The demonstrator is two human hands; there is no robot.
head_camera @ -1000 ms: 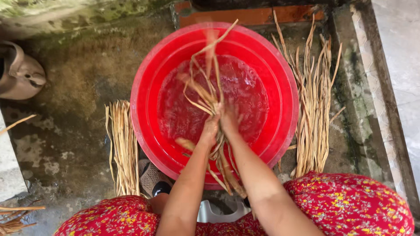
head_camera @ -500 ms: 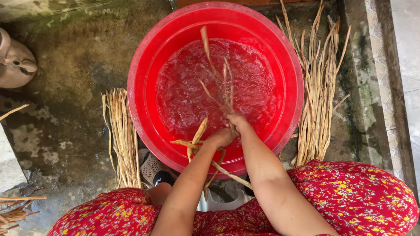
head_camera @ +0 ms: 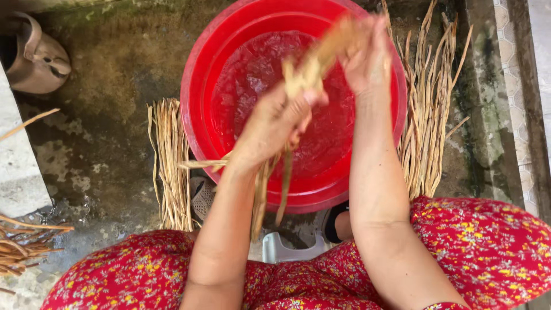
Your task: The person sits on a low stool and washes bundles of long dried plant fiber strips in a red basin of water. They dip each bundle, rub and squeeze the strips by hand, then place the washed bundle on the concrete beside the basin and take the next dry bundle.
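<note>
A large red basin (head_camera: 201,123) of water stands on the wet concrete floor in front of me. Above it I hold a bunch of wet tan reed strips (head_camera: 313,63). My left hand (head_camera: 270,129) is shut around the middle of the bunch, and its loose ends hang down past my wrist toward my lap. My right hand (head_camera: 367,57) grips the upper part of the same bunch over the far right side of the basin. The strips are blurred from motion.
A bundle of dry reed strips (head_camera: 170,166) lies left of the basin, a longer pile (head_camera: 427,115) on its right. A brown metal kettle (head_camera: 37,60) sits far left. More strips (head_camera: 23,244) lie at lower left. A white plastic stool (head_camera: 290,250) is under me.
Both hands have lifted out of the basin and risen toward the camera, pulling the wet strips up; the right hand moved to the far right rim.
</note>
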